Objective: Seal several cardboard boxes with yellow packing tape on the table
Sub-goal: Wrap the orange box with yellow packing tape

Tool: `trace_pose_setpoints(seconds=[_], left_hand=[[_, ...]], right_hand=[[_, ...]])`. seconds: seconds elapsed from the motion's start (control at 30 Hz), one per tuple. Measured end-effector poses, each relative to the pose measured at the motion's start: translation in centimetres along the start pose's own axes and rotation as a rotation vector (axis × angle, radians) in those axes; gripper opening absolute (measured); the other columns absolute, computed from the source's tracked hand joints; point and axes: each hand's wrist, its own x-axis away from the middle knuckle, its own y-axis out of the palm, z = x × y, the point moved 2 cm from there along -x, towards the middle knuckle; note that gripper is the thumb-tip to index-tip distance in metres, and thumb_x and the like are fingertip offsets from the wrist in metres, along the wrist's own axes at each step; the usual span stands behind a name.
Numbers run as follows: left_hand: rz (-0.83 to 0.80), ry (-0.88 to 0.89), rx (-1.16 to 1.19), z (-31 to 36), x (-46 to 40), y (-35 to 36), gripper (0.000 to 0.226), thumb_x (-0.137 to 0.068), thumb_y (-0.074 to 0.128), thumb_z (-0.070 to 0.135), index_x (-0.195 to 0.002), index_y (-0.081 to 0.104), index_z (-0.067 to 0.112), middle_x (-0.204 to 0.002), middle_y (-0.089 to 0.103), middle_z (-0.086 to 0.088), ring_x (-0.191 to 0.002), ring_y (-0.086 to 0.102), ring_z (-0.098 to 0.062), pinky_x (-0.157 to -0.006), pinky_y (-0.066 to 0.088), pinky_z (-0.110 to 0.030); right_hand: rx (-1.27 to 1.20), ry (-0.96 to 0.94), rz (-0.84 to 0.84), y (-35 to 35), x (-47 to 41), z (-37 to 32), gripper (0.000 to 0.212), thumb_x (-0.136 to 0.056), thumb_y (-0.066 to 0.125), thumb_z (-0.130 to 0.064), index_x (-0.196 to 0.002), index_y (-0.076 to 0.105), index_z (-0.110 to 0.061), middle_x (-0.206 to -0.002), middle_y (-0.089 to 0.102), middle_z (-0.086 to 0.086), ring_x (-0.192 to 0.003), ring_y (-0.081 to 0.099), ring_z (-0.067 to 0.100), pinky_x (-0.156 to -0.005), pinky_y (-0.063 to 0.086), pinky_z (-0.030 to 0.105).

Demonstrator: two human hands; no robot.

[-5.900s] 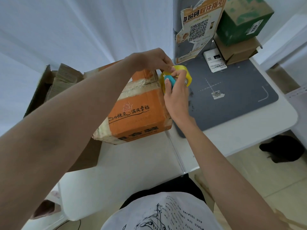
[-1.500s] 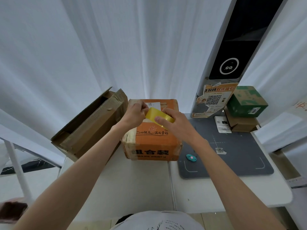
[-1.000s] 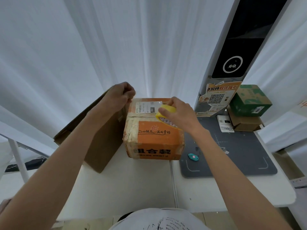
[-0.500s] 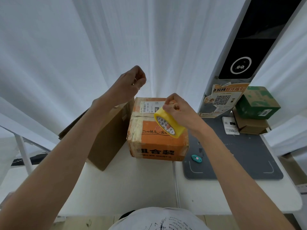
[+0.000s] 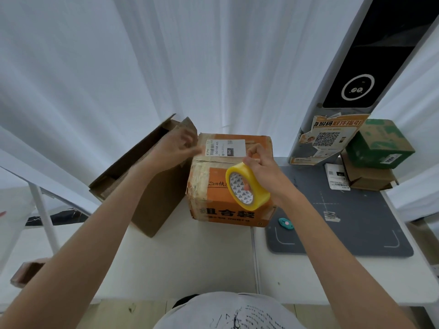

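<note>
An orange cardboard box (image 5: 213, 200) with a white shipping label on its top stands on the white table (image 5: 180, 262). My right hand (image 5: 263, 169) holds a roll of yellow packing tape (image 5: 247, 186) in front of the box's upper right part. My left hand (image 5: 175, 150), blurred by motion, is at the box's top left edge with fingers apart, reaching towards the label. Whether it pinches a tape end I cannot tell. A brown open cardboard box (image 5: 147, 176) lies tipped to the left, right beside the orange one.
A small teal cutter (image 5: 285, 223) lies on a grey mat (image 5: 356, 224) at the right. Behind it a green box (image 5: 380, 143) sits on a brown box (image 5: 370, 179), beside a grey pillar with a QR poster (image 5: 327, 138). White curtains hang behind.
My left hand came down from above the boxes to the orange box's top left edge. My right hand lowered the tape roll slightly in front of the box.
</note>
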Motion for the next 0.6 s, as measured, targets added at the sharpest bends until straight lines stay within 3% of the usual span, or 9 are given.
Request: trace_pose_setpoints(seconds=[0.07, 0.17, 0.3, 0.47, 0.6], left_hand=[[-0.203, -0.123, -0.088, -3.1, 1.5, 2.0, 0.078, -0.08, 0.083, 0.036, -0.146, 0.044, 0.027, -0.149, 0.042, 0.0, -0.124, 0.054, -0.018, -0.095, 0.052, -0.035], [-0.296, -0.209, -0.161, -6.3, 3.4, 5.3, 0.11, -0.07, 0.091, 0.034, -0.159, 0.025, 0.034, -0.165, 0.02, -0.001, -0.152, 0.022, -0.024, -0.12, 0.031, -0.054], [-0.181, -0.196, 0.053, -7.0, 5.1, 7.9, 0.114, -0.073, 0.088, 0.009, -0.161, 0.018, 0.031, -0.159, 0.035, 0.002, -0.146, 0.034, -0.019, -0.116, 0.039, -0.048], [-0.054, -0.172, 0.128, -5.8, 6.5, 10.1, 0.114, -0.07, 0.091, 0.017, -0.161, 0.023, 0.024, -0.154, 0.045, 0.001, -0.14, 0.042, -0.015, -0.113, 0.043, -0.049], [-0.064, -0.209, 0.11, -5.3, 6.7, 12.3, 0.115, -0.072, 0.091, 0.027, -0.161, 0.019, 0.032, -0.152, 0.045, 0.001, -0.139, 0.043, -0.02, -0.111, 0.045, -0.05]], right_hand=[[-0.003, 0.023, 0.013, -0.4, 0.1, 0.3, 0.009, -0.108, 0.046, -0.033, -0.105, 0.048, -0.025, -0.119, 0.062, 0.001, -0.064, 0.07, 0.024, -0.063, 0.061, 0.036], [-0.017, 0.044, 0.004, -0.3, 0.3, 0.7, 0.009, -0.107, 0.047, -0.034, -0.106, 0.049, -0.026, -0.112, 0.064, 0.004, -0.061, 0.069, 0.022, -0.061, 0.061, 0.034], [-0.06, 0.086, -0.031, 0.7, 0.7, 1.0, 0.009, -0.107, 0.048, -0.035, -0.101, 0.051, -0.029, -0.112, 0.067, 0.012, -0.061, 0.07, 0.022, -0.058, 0.058, 0.033], [-0.116, 0.099, -0.039, 2.0, 1.1, 0.8, 0.013, -0.108, 0.048, -0.028, -0.112, 0.048, -0.016, -0.132, 0.059, 0.008, -0.055, 0.068, 0.018, -0.049, 0.055, 0.027], [-0.147, 0.115, -0.014, 3.0, 1.5, 0.9, 0.016, -0.107, 0.05, -0.027, -0.113, 0.048, -0.012, -0.125, 0.06, 0.003, -0.056, 0.07, 0.02, -0.048, 0.055, 0.028]])
